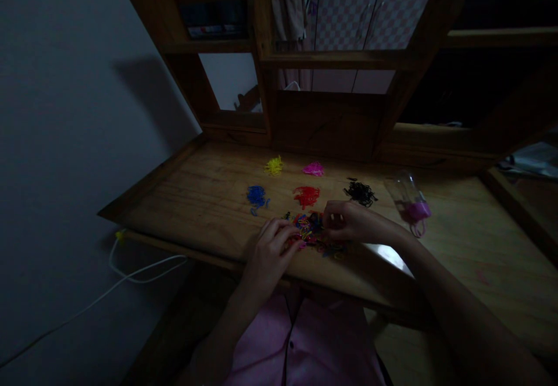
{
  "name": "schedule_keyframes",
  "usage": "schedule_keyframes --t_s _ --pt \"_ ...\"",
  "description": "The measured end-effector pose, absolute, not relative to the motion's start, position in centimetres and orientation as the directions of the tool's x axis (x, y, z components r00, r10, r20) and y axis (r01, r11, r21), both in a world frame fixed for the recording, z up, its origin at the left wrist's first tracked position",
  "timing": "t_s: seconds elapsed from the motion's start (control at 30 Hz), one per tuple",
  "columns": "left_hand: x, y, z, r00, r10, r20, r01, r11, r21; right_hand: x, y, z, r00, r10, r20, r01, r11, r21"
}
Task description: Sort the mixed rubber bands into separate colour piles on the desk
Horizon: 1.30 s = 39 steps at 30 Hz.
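A mixed heap of small coloured rubber bands [304, 223] lies near the table's front edge, between my two hands. My left hand [275, 239] rests at the heap's left side, thumb and fingers apart and touching the bands. From the right, my right hand [342, 221] reaches into the heap with its fingers curled together; whatever is between the fingertips is hidden. Beyond the hands are single-colour piles of bands: blue [256, 196], red [307, 196], yellow [274, 165], pink [314, 168] and black [360, 192].
To the right lies a clear plastic bottle [401, 186] with a pink cap [419, 209] and loop. A wooden shelf unit [331, 121] with mirrors rises behind the wooden table [187, 200]. A white cable [148, 268] hangs at the left by the wall.
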State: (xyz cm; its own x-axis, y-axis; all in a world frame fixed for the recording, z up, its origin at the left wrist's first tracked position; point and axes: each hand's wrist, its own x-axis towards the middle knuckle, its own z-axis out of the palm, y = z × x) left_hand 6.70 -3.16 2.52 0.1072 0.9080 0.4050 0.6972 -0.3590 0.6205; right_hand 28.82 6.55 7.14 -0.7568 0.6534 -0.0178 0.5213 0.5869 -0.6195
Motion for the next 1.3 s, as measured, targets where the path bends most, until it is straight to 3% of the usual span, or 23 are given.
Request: schedule_keyframes --t_s 0.4,0.93,1.07,1.3 --pt "7.2 -1.5 1.9 0.163 0.912 0.377 0.699 -0.377 0.608 28.9 6.7 7.3 -0.771 0.633 0.063 0.473 0.636 -0.61" --pt "6.9 -1.2 2.7 0.119 0.905 0.409 0.716 -0.363 0.596 28.9 6.6 8.0 -0.686 0.724 0.065 0.533 0.561 -0.633" --pt "7.0 -1.4 2.9 0.064 0.91 0.409 0.699 -0.333 0.633 28.9 6.6 8.0 -0.669 0.741 0.059 0.531 0.533 -0.659" --pt "7.6 -1.7 3.1 -0.062 0.946 0.318 0.554 -0.233 0.799 28.8 6.9 7.7 -0.676 0.725 0.128 0.409 0.515 -0.753"
